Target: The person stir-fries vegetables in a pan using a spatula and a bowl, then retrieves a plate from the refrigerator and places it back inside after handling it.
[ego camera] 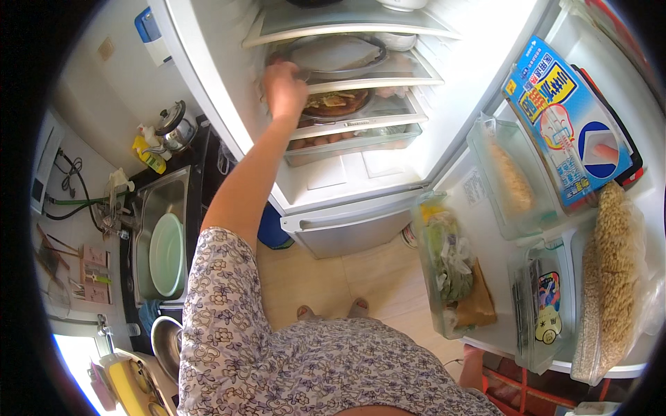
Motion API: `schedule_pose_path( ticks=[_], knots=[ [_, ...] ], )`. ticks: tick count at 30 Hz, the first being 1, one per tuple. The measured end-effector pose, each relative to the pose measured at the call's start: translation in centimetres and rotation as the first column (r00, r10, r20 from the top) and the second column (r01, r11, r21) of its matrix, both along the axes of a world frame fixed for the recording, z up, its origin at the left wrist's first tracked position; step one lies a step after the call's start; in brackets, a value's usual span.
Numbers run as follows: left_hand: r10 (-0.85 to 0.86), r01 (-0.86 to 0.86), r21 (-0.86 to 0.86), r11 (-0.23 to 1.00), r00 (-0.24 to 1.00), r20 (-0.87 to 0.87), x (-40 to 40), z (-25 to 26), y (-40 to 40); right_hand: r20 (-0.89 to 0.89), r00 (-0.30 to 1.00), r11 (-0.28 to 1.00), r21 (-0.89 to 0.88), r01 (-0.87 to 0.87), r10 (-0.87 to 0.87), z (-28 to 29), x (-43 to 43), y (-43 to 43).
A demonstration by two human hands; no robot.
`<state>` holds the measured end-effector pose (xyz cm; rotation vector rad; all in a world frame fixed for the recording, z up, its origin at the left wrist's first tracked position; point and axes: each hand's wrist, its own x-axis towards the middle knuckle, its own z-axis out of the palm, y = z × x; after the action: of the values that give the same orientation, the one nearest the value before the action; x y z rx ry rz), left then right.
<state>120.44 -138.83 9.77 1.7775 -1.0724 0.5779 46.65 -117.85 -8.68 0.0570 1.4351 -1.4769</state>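
Note:
My left hand reaches into the open refrigerator, at the left end of a glass shelf. Its fingers are near a reddish thing, too blurred to name; whether they grip it I cannot tell. Just right of the fingers lies an oval dish with something pale on it. One shelf lower sits a plate of cooked food, above a clear drawer with eggs. My right hand is at the lower edge of the open door, mostly hidden behind it.
The refrigerator door stands open at right, its bins holding bagged vegetables, bagged grains and a blue box. At left are a steel sink with a green basin, a kettle and a yellow bottle.

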Motion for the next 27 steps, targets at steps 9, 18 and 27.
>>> schedule_pose_path(
  ticks=[9, 18, 27],
  knots=[
    [-0.259, 0.254, -0.062, 0.965, 0.962, -0.084, -1.1, 2.0, 3.0, -0.012, 0.983, 0.981, 0.065, -0.184, 0.185, 1.1, 5.0, 5.8],
    [-0.479, 0.909, -0.045, 0.415, 0.177, -0.86, -13.6, -12.1, 31.5, 0.135, 0.789, 0.783, 0.108, -0.613, 0.599, -0.8, 22.1, 7.9],
    [-0.015, 0.621, 0.002, 0.783, 0.022, -1.0, -10.2, -18.6, 53.1, 0.261, 0.627, 0.633, 0.069, -0.771, 0.734, -5.6, 44.5, 1.2]
  ],
)
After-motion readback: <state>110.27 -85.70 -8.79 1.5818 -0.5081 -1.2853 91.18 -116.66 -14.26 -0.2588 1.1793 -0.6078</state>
